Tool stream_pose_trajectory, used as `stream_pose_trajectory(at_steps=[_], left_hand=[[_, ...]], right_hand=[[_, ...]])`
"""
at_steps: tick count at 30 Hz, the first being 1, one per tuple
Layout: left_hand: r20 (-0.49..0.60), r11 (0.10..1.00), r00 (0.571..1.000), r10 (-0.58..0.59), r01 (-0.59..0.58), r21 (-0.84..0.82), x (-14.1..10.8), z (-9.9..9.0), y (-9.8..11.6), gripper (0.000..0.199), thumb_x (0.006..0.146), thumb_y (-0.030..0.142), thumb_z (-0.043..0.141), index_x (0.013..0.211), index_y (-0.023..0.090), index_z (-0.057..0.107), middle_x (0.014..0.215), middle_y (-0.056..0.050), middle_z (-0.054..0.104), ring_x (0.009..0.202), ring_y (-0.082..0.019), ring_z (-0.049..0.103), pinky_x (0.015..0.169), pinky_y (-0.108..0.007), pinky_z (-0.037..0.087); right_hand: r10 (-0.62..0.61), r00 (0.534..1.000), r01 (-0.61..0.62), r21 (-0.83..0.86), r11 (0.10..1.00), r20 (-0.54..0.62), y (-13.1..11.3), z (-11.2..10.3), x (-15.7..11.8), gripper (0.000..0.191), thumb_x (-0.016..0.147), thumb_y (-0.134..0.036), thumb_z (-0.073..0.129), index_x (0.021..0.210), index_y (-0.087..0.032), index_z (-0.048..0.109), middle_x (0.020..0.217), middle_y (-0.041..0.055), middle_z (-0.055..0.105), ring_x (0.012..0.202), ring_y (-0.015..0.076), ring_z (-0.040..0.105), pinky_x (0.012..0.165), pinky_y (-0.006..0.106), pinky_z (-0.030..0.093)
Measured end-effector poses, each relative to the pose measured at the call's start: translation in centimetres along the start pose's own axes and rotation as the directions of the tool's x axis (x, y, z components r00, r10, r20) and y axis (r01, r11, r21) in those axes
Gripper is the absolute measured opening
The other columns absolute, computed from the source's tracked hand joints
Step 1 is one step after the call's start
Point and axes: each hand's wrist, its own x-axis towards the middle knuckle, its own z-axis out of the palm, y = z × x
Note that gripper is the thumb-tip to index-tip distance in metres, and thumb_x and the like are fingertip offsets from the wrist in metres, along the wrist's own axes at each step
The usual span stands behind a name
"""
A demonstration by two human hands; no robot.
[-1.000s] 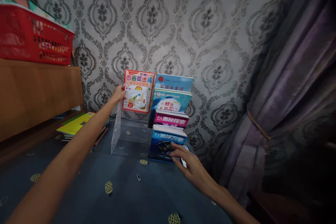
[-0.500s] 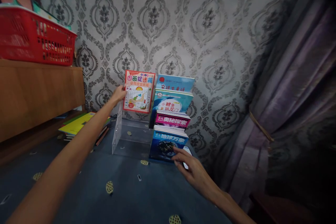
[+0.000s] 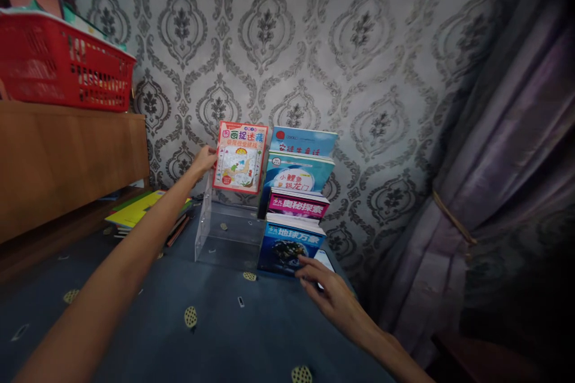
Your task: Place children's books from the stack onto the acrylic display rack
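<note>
Patterned grey wallpaper point(image 3: 287, 24) rises behind dark blue cloth point(image 3: 233, 335). The left hand point(image 3: 205, 158) pinches one edge of a red-bordered book point(image 3: 240, 158), upright at the rear left of a clear rack point(image 3: 200, 239); the right hand point(image 3: 327, 290), fingers loosely curled and slightly parted, holds nothing at the front blue book point(image 3: 278, 254) (contact is unclear). Over the last second the red-bordered book stays put while the right fingertips drift slightly down the blue cover, suggesting steadying rather than moving. Titles: 图画捉迷藏 on the red-bordered book; rightward, front to back, 少儿地球万象, then 少儿奥秘探索 on a magenta book point(image 3: 296, 206), 小鲤鱼跳龙门 on a teal book point(image 3: 305, 175), 安徒生童话 on a pale blue book point(image 3: 305, 140).
</note>
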Motion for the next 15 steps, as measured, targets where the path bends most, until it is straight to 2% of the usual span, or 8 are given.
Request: stream_pose_trajectory(at_steps=[5,11,15], left_hand=[[0.018,0.996,1.0,0.008,-0.006,-0.086,-0.7,-0.6,-0.1,0.031,0.075,0.015,0.06,0.105,0.016,0.056,0.087,-0.003,0.069,0.076,-0.017,0.068,0.069,-0.027,0.056],[0.011,0.992,0.999,0.038,-0.036,-0.122,-0.7,-0.6,-0.1,0.027,0.075,0.015,0.063,0.1,0.015,0.055,0.088,-0.004,0.067,0.077,-0.016,0.069,0.07,-0.029,0.059],[-0.041,0.996,0.998,0.049,-0.052,-0.078,-0.5,-1.1,-0.8,0.03,0.078,0.015,0.058,0.108,0.015,0.055,0.099,-0.007,0.069,0.084,-0.017,0.07,0.072,-0.03,0.06]], right_hand=[[-0.034,0.999,0.034,0.035,0.999,0.011,-0.3,1.7,-0.5,0.028,0.097,-0.037,0.048,0.101,-0.022,0.071,0.135,0.0157,0.066,0.129,0.0303,0.061,0.103,0.048,0.053],[-0.001,0.999,-0.003,0.082,0.997,0.045,-0.9,4.0,-1.0,0.027,0.097,-0.037,0.049,0.103,-0.022,0.07,0.139,0.0158,0.064,0.127,0.0303,0.063,0.095,0.046,0.059],[0.042,0.996,-0.05,0.098,0.994,0.077,-1.8,4.9,-1.4,0.029,0.097,-0.039,0.049,0.106,-0.024,0.072,0.141,0.0145,0.063,0.125,0.03,0.064,0.09,0.044,0.06]])
